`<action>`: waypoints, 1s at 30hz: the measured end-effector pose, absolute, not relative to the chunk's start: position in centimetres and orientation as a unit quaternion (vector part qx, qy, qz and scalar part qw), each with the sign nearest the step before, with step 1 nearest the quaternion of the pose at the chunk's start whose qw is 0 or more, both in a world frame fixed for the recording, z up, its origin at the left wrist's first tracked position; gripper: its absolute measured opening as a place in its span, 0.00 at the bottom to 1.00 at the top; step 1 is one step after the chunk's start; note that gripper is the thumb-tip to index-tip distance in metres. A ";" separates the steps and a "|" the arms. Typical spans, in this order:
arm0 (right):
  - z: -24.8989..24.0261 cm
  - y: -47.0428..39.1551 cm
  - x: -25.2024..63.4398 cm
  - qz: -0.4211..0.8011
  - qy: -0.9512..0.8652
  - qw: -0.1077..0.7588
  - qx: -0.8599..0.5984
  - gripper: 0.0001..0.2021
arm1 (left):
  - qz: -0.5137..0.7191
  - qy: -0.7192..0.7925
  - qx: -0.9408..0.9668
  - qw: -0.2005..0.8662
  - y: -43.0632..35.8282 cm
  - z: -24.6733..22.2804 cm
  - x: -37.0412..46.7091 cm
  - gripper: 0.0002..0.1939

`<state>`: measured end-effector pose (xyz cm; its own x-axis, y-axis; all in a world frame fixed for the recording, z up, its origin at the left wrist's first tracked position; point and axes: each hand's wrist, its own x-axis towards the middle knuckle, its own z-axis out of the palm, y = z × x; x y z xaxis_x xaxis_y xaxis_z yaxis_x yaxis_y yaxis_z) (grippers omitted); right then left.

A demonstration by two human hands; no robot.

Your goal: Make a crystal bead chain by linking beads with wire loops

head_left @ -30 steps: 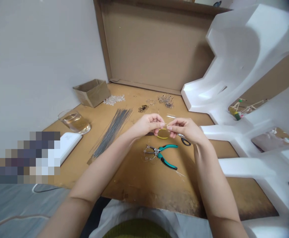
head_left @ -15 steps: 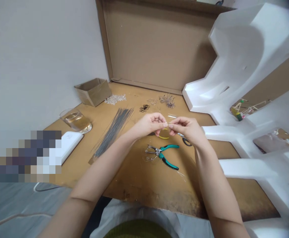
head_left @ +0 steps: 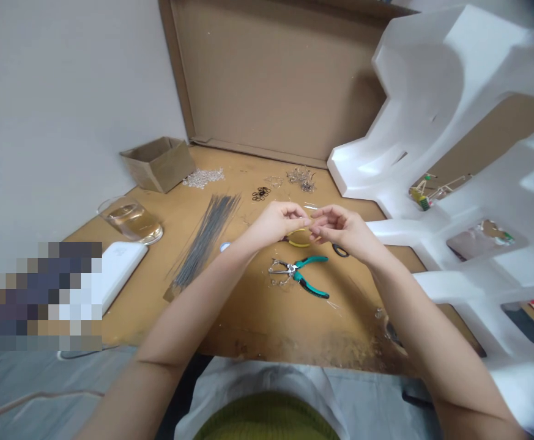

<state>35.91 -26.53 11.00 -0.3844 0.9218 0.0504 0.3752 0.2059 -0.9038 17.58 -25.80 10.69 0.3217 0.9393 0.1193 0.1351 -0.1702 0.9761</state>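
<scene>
My left hand [head_left: 282,223] is closed in a pinch above the middle of the table. Its fingertips meet those of my right hand [head_left: 340,226], whose thumb and fingers are bent together, a little looser than the left's. Whatever lies between the fingertips is too small to make out. Just below them is a pair of pliers [head_left: 310,278] with teal and black handles spread apart, its jaws among thin wire loops [head_left: 278,272] with clear beads. Behind the hands show a yellow handle [head_left: 298,238] and a black scissor loop [head_left: 340,250], both partly hidden.
A bundle of grey wires [head_left: 207,238] lies left of the hands. Behind are clear beads [head_left: 203,178], black rings [head_left: 261,194], a wire pile [head_left: 301,178] and a cardboard box [head_left: 156,165]. A glass [head_left: 133,221] and white device [head_left: 122,275] stand left; white foam [head_left: 413,122] borders the right.
My right hand's fingers have loosened and spread slightly, while the left keeps its pinch. The view has shifted, so the table's things appear a little further left and higher.
</scene>
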 end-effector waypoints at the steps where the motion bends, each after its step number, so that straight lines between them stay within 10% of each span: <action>1: 10.3 -26.8 36.2 0.386 -0.739 0.281 -0.476 0.19 | 0.405 0.415 0.646 0.497 -25.7 10.6 17.4 0.06; 8: 3.7 -29.9 36.7 0.054 -0.893 -0.044 -0.445 0.39 | 0.403 0.386 0.633 0.536 -24.8 9.9 16.7 0.08; 20: 8.3 -29.1 37.9 -0.189 -0.891 -0.168 -0.376 0.12 | 0.412 0.300 0.566 0.648 -24.6 9.8 16.2 0.08; 30: 11.6 -27.2 44.1 -0.226 -0.877 0.215 -0.365 0.20 | 0.440 0.282 0.502 0.690 -24.3 10.5 15.1 0.09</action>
